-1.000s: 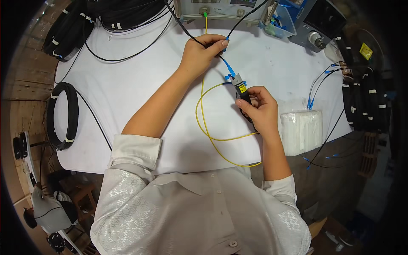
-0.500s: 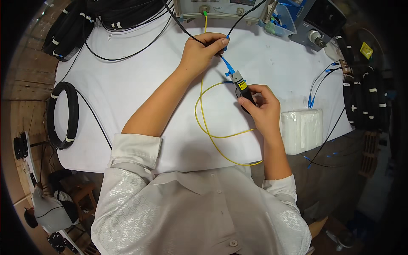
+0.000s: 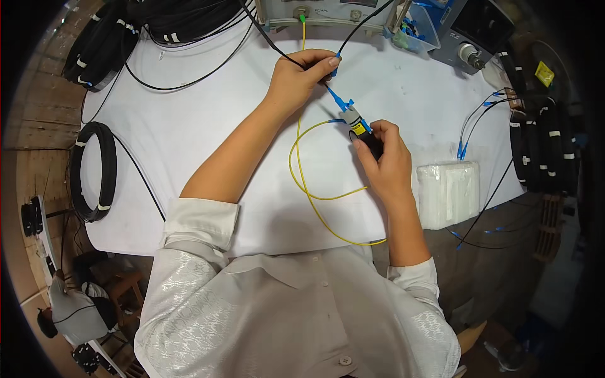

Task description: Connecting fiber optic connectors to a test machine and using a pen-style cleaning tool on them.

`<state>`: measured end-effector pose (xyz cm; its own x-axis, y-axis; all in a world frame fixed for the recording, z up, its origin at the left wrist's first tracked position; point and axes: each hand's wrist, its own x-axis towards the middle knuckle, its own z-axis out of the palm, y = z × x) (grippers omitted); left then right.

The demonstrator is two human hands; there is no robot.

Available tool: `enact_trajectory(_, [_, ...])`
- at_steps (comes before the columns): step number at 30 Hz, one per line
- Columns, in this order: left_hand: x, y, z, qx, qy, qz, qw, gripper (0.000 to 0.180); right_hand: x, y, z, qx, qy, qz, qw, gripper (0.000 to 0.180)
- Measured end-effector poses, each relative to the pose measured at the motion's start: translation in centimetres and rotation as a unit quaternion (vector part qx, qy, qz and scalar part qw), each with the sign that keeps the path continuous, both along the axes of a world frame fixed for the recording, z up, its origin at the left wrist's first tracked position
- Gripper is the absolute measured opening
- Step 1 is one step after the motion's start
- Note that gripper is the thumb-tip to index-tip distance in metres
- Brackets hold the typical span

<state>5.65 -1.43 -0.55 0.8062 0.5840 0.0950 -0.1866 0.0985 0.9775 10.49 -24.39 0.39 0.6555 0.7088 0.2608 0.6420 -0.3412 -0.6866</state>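
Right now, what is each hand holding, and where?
Right hand grips the black pen-shaped tool around its body; left hand pinches the black cable by its blue plug.

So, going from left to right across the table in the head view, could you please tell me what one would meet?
Black cable coil → left hand pinching a blue connector → right hand gripping a black pen-shaped tool → white wipe pack → bundled black cables.

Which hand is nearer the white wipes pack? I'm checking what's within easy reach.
Right. The right hand, holding a black pen-shaped tool, sits just beside the white wipes pack. The left hand is farther up the table, pinching a blue connector.
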Motion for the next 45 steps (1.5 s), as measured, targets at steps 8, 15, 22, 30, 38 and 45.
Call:
enact_trajectory(8, [0.0, -0.1, 0.0, -0.015, -0.019, 0.004, 1.0, 0.027, 0.0, 0.0, -0.1, 0.044, 0.049, 0.017, 0.998, 0.033])
enact_trajectory(15, [-0.1, -0.8, 0.2, -0.02, 0.012, -0.002, 1.0, 0.023, -0.1, 0.1, 0.5, 0.004, -0.035, 0.064, 0.997, 0.042])
enact_trajectory(22, [0.0, -1.0, 0.4, -0.015, -0.007, -0.008, 1.0, 0.022, 0.0, 0.1, 0.4, 0.025, -0.033, 0.042, 0.998, 0.036])
enact_trajectory(30, [-0.2, -0.3, 0.6, 0.062, -0.067, -0.039, 0.995, 0.018, 0.5, -0.2, 0.2, 0.029, 0.002, 0.046, 0.999, 0.037])
enact_trajectory(38, [-1.3, 0.4, 1.6, 0.153, -0.034, -0.113, 0.981, 0.027, 2.4, -1.3, 0.1, 0.09, 0.242, 0.033, 0.965, 0.036])
enact_trajectory(45, [-0.7, -2.3, 1.0, 0.078, -0.018, -0.141, 0.987, 0.052, 1.2, 0.6, 0.5, 0.164, 0.391, 0.055, 0.904, 0.032])
